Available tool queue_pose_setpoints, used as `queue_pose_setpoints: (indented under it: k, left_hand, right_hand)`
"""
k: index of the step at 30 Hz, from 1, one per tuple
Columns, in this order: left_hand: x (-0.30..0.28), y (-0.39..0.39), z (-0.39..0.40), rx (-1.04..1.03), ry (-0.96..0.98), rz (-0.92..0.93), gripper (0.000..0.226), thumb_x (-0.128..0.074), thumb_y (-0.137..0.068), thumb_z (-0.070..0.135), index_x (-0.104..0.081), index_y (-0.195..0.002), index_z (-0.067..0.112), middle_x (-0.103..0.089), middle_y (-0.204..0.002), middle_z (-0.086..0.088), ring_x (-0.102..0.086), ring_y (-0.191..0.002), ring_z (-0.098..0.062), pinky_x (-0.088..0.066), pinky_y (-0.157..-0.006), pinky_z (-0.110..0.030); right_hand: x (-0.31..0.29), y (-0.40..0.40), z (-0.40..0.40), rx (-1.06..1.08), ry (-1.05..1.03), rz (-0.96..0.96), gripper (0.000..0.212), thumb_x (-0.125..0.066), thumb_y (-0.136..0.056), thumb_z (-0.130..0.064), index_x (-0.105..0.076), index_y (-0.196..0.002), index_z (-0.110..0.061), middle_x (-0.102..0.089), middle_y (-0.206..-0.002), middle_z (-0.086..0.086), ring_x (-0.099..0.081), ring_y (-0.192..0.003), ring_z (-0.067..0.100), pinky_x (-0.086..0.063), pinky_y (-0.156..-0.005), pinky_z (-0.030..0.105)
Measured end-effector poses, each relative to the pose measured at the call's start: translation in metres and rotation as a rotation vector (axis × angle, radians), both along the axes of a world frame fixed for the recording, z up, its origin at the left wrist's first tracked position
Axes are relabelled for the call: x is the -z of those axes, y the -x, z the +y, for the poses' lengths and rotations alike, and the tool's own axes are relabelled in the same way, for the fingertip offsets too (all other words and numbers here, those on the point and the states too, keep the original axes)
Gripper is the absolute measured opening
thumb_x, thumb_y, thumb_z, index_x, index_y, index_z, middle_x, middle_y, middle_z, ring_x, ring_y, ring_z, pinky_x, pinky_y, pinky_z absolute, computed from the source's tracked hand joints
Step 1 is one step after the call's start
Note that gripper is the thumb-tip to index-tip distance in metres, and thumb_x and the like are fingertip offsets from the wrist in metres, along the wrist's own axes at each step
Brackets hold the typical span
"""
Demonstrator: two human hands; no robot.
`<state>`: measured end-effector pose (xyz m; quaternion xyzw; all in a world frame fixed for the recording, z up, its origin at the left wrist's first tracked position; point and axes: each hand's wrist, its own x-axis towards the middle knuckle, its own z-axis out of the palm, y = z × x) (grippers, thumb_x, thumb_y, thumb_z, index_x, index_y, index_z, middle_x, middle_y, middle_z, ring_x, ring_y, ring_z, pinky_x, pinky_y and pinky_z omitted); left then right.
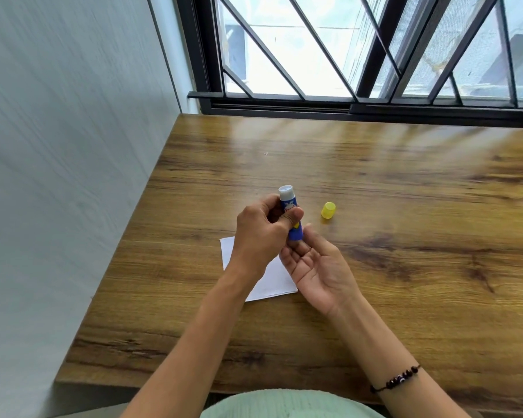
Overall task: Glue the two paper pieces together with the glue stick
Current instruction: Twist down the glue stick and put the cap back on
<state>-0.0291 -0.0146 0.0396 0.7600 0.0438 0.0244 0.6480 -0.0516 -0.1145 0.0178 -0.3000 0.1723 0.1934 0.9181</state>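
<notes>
We see the left hand (261, 236) gripping the uncapped blue glue stick (290, 214) above the white paper (272, 282), right hand (317, 267) open beneath, yellow cap (328, 210) on the wooden table (405, 236).

Left hand (261, 233) holds the uncapped blue glue stick (290, 212) upright above white paper (272, 282) on the wooden counter (405, 236); right hand (317, 267) lies palm-up at its base; yellow cap (328, 210) stands nearby
</notes>
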Motion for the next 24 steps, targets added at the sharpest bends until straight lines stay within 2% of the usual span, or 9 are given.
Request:
queue_pose_setpoints:
  k: [3,5,7,10,13,16,20,24]
  left_hand:
    - [0.0003,-0.0006,-0.0036,-0.004,-0.007,0.005,0.011,-0.068,-0.080,0.016,-0.063,-0.071,0.021,-0.064,-0.073,-0.013,-0.064,-0.073,-0.034,-0.056,-0.074,-0.051]
    - [0.0006,-0.0002,-0.0047,-0.005,-0.009,0.000,0.013,-0.067,-0.080,0.015,-0.062,-0.069,0.021,-0.060,-0.066,-0.005,-0.057,-0.065,-0.021,-0.054,-0.071,-0.043]
    - [0.0021,-0.0005,-0.0047,0.003,-0.008,-0.002,0.012,-0.067,-0.080,0.015,-0.062,-0.070,0.019,-0.057,-0.065,-0.003,-0.052,-0.063,-0.016,-0.051,-0.066,-0.039]
    - [0.0047,-0.0006,-0.0033,0.000,-0.023,-0.016,0.005,-0.067,-0.080,0.017,-0.065,-0.076,0.015,-0.058,-0.067,-0.008,-0.052,-0.063,-0.019,-0.052,-0.066,-0.044]
    - [0.0051,0.0000,-0.0018,-0.007,-0.033,-0.029,0.004,-0.068,-0.079,0.017,-0.067,-0.080,0.013,-0.064,-0.074,-0.015,-0.059,-0.071,-0.033,-0.054,-0.076,-0.049]
    - [0.0044,0.0009,-0.0001,-0.009,-0.018,-0.026,0.002,-0.068,-0.079,0.017,-0.066,-0.078,0.016,-0.063,-0.071,-0.007,-0.059,-0.071,-0.025,-0.054,-0.079,-0.050]
    - [0.0040,0.0023,-0.0013,-0.014,-0.014,-0.025,0.012,-0.068,-0.079,0.017,-0.063,-0.070,0.022,-0.060,-0.066,-0.002,-0.057,-0.066,-0.019,-0.055,-0.073,-0.046]
    - [0.0030,0.0033,-0.0015,-0.014,-0.013,-0.037,0.007,-0.068,-0.080,0.016,-0.064,-0.073,0.016,-0.058,-0.064,0.000,-0.052,-0.062,-0.014,-0.052,-0.067,-0.041]
  right_hand:
    - [-0.0006,0.0007,-0.0005,-0.025,0.045,0.078,0.039,-0.042,-0.094,-0.037,-0.063,-0.086,-0.005,-0.069,-0.062,0.009,-0.066,-0.055,0.015,-0.054,-0.049,0.020]
    - [-0.0010,0.0008,-0.0002,-0.023,0.069,0.096,0.038,-0.043,-0.094,-0.033,-0.064,-0.081,-0.004,-0.067,-0.057,0.009,-0.063,-0.049,0.014,-0.052,-0.046,0.018]
    - [-0.0014,0.0002,-0.0006,-0.002,0.050,0.094,0.032,-0.046,-0.092,-0.025,-0.064,-0.079,-0.002,-0.066,-0.055,0.009,-0.062,-0.047,0.013,-0.052,-0.046,0.017]
    - [0.0004,-0.0015,-0.0019,0.050,0.022,0.037,0.022,-0.047,-0.091,-0.013,-0.063,-0.082,-0.002,-0.068,-0.062,0.010,-0.065,-0.053,0.013,-0.054,-0.052,0.017]
    - [0.0028,-0.0005,-0.0009,0.074,0.006,-0.017,0.015,-0.048,-0.088,-0.004,-0.062,-0.082,-0.003,-0.069,-0.072,0.012,-0.068,-0.062,0.015,-0.057,-0.059,0.020]
    - [0.0023,0.0021,0.0008,0.031,-0.004,-0.014,0.016,-0.054,-0.084,-0.015,-0.064,-0.089,-0.004,-0.070,-0.074,0.011,-0.069,-0.066,0.015,-0.058,-0.062,0.022]
    - [0.0000,0.0038,0.0046,-0.031,0.026,0.087,0.044,-0.041,-0.093,-0.039,-0.065,-0.080,-0.004,-0.068,-0.062,0.010,-0.065,-0.052,0.015,-0.054,-0.049,0.019]
    - [-0.0023,0.0044,0.0038,-0.029,0.052,0.097,0.043,-0.045,-0.092,-0.033,-0.069,-0.072,-0.003,-0.063,-0.053,0.008,-0.058,-0.043,0.013,-0.047,-0.040,0.015]
